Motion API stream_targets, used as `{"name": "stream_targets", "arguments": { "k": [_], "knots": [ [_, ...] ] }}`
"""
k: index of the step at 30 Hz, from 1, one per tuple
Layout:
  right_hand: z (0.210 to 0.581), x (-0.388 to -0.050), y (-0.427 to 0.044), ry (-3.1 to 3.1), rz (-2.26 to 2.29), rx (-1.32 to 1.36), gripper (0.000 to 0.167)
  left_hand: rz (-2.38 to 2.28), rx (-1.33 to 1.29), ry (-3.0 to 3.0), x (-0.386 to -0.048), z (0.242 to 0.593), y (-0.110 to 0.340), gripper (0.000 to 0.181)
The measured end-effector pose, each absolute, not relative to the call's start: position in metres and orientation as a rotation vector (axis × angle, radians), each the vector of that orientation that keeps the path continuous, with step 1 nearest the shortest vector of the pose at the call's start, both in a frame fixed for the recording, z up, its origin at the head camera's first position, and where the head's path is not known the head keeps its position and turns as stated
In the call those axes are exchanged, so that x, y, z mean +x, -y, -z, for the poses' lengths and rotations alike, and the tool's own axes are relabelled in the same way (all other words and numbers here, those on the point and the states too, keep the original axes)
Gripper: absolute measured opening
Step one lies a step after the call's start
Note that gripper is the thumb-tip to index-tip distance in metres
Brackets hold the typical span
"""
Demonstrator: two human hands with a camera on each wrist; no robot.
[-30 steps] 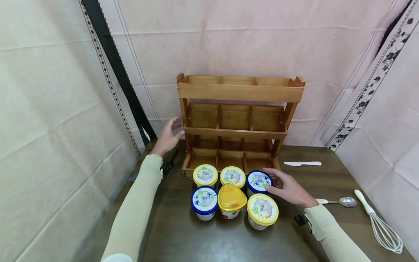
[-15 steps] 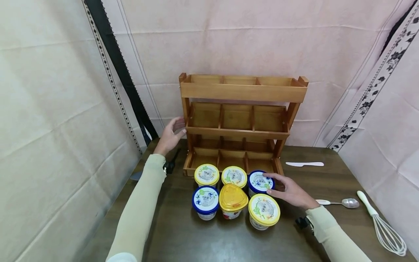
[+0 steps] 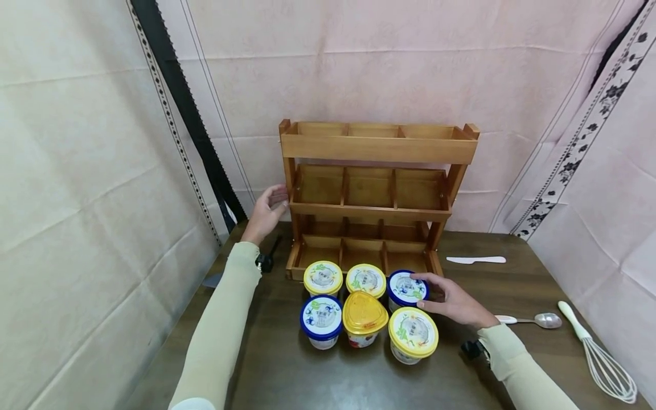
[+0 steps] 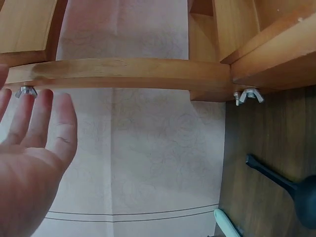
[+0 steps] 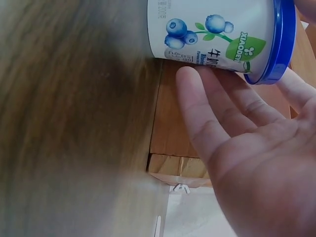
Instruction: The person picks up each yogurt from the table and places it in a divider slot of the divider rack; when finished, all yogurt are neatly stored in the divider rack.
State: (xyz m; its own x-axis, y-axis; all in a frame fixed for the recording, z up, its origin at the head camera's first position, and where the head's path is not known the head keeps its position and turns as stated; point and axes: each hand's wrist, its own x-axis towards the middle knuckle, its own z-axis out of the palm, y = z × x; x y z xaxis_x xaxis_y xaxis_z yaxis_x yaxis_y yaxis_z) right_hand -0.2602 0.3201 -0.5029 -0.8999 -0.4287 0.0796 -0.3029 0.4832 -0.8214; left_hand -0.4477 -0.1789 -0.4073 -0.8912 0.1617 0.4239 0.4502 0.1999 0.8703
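My right hand [image 3: 453,299] is at the right side of a blue-lidded cup [image 3: 406,289] with blueberries printed on it. One fingertip overlaps the lid; the thumb lies by the near rim. From the right wrist view, the fingers [image 5: 197,108] look fairly straight, some tips hidden behind that cup [image 5: 217,34]. At the left upright of the wooden rack [image 3: 379,150], my left hand [image 3: 266,212] is held with fingers extended and apart. Its fingertips overlap a wing nut [image 4: 25,92] in the left wrist view; whether they touch it I cannot tell.
Beside the cup stand yellow-lidded cups [image 3: 413,332] and another blue-lidded cup [image 3: 321,316]. A white-handled knife [image 3: 475,259], spoon [image 3: 545,320] and whisk [image 3: 605,359] lie to the right. A black utensil [image 4: 303,200] lies left of the rack.
My right hand has shifted slightly toward me against the blue-lidded cup, and its thumb has slid off the lid's top. My left hand stays by the rack; the head view has moved slightly.
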Motion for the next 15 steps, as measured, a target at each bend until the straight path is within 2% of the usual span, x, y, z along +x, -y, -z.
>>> {"name": "stream_targets", "arguments": {
  "k": [15],
  "knots": [
    [0.501, -0.259, -0.323, -2.664, 1.405, -0.591, 0.065, 1.74, -0.473, 2.208, -0.463, 0.405, 0.168, 0.035]
  ]
}}
